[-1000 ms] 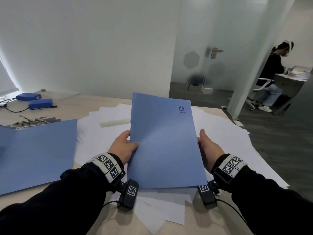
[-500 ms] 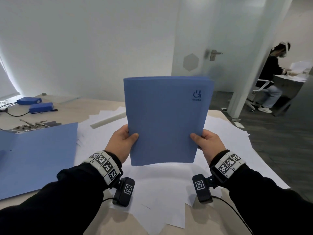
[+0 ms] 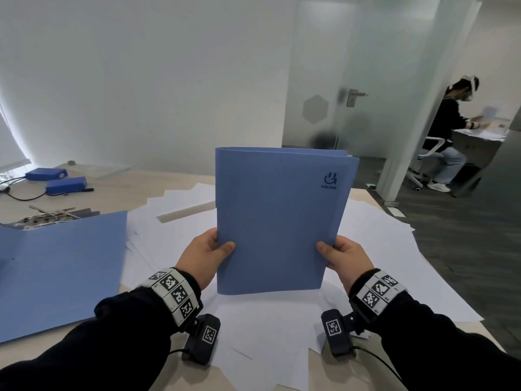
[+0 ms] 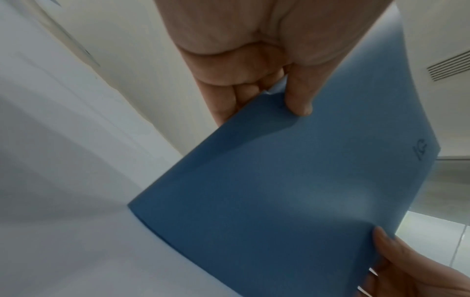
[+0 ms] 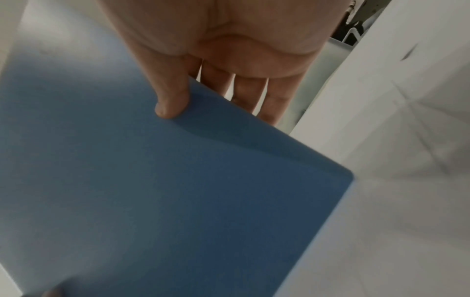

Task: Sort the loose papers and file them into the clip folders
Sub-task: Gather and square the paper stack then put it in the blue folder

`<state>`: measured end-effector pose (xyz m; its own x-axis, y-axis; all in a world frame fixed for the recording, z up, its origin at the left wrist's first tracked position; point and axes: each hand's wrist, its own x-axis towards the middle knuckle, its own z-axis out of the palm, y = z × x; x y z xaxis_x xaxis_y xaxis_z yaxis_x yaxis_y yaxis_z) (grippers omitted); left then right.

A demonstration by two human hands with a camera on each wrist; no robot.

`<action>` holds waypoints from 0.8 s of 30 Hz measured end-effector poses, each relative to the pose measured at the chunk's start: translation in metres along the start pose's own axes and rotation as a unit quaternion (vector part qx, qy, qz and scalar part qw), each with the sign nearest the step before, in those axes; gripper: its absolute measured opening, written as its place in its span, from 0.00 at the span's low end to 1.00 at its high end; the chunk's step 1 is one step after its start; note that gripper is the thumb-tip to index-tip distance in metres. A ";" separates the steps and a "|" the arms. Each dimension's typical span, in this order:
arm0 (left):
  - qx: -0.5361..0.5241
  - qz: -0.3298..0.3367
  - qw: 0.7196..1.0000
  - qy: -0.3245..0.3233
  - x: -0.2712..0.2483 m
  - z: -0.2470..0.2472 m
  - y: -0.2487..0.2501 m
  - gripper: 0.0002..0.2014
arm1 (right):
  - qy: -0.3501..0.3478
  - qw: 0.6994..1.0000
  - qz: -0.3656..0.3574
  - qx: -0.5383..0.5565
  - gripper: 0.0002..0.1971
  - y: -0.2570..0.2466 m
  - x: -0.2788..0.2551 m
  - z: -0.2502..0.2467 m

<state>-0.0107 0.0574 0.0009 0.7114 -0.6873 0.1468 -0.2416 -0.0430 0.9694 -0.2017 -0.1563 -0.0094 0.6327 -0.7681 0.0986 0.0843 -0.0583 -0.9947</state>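
Note:
I hold a closed blue clip folder [image 3: 277, 218] upright above the desk, logo at its upper right. My left hand [image 3: 207, 253] pinches its left edge, thumb on the front cover and fingers behind. My right hand [image 3: 342, 256] pinches the right edge the same way. The left wrist view shows the folder [image 4: 292, 191] with my left thumb [image 4: 299, 98] on it; the right wrist view shows the folder [image 5: 165, 191] under my right thumb [image 5: 171, 100]. Loose white papers [image 3: 282, 320] lie spread over the desk beneath. A second blue folder [image 3: 56, 269] lies open at the left, its metal clip [image 3: 50, 217] showing.
A white bar [image 3: 186, 213] rests on the papers behind the held folder. Two blue boxes [image 3: 66, 184] with cables sit at the far left. The desk [image 3: 124, 190] ends at the right, with dark floor beyond. A seated person [image 3: 448, 136] works at another desk past a glass door.
The folder rose from lying tilted on the papers to standing upright in both hands. Both hands shifted from its sides to gripping the lower edges, thumbs in front.

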 end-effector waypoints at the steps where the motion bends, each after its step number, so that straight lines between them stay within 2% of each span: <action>1: 0.004 -0.003 1.000 -0.004 0.000 0.000 -0.001 0.11 | 0.002 1.000 0.007 0.007 0.09 0.001 -0.001 0.001; 5: 0.008 -0.009 1.000 0.001 0.002 0.000 -0.001 0.11 | 0.022 0.999 0.020 0.012 0.09 -0.002 0.001 0.005; 10: -0.018 -0.022 1.000 0.010 0.004 0.000 0.001 0.10 | 0.009 1.000 0.019 0.000 0.09 -0.008 -0.001 0.006; 13: -0.025 -0.064 0.998 0.012 0.005 0.001 -0.004 0.09 | -0.001 0.998 0.021 0.052 0.20 -0.006 -0.002 0.011; 15: -0.032 -0.084 0.996 0.021 0.005 0.000 -0.009 0.09 | -0.011 0.993 0.066 0.101 0.29 -0.003 0.000 0.011; 19: -0.053 -0.093 0.994 0.021 0.001 -0.003 -0.011 0.09 | -0.110 0.976 0.148 0.120 0.25 -0.001 -0.007 0.011; 21: -0.046 -0.090 0.995 0.013 0.000 -0.005 -0.011 0.09 | -0.094 0.980 0.146 0.094 0.19 0.001 -0.008 0.013; 24: -0.037 -0.096 0.995 -0.018 -0.001 -0.006 -0.007 0.08 | -0.031 0.991 0.114 0.056 0.13 0.002 -0.005 0.015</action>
<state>-0.0062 0.0630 -0.0047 0.7147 -0.6977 -0.0481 -0.0535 -0.1231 0.9910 -0.1929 -0.1433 -0.0114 0.6916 -0.7115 -0.1243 0.0159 0.1871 -0.9822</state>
